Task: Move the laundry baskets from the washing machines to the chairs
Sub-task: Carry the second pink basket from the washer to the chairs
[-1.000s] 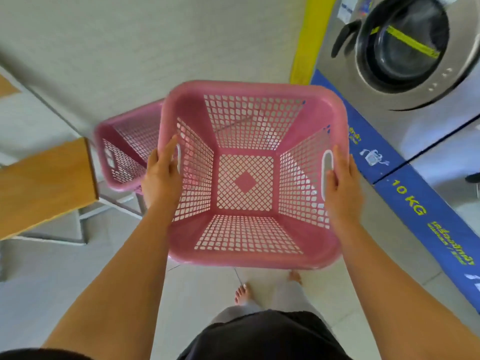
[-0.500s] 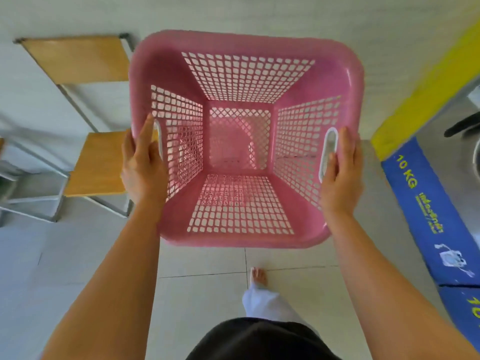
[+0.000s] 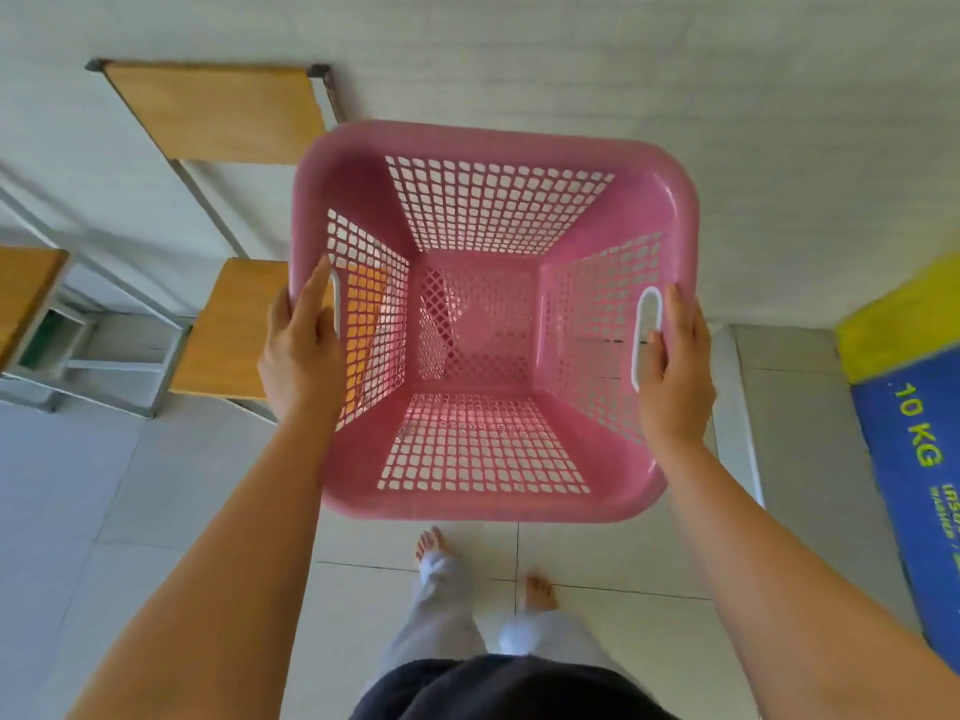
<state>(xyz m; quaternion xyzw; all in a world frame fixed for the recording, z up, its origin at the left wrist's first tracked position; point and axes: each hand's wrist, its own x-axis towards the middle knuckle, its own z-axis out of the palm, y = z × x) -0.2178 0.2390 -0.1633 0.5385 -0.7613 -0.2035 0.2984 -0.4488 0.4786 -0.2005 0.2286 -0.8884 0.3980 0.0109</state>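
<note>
Head view is showing a pink laundry basket [image 3: 483, 324] being held in the air in front of the person, its open top facing the camera and nothing lying inside it. Both hands are gripping it by the side handles: the left hand [image 3: 301, 350] is wrapping around the left rim, fingers curling over the handle slot, and the right hand [image 3: 675, 366] is clasping the right rim beside the white-edged handle opening. The basket is hanging above the tiled floor [image 3: 156, 511], with the person's bare feet [image 3: 431, 543] showing just below its near edge. A wooden chair [image 3: 228, 330] with a metal frame is standing against the wall to the left, its seat partly showing through the basket's left lattice wall, so the basket is overlapping the seat's right edge in this view. At the far right edge, a blue panel [image 3: 919, 459] marked "10 KG" is running along the floor.
</note>
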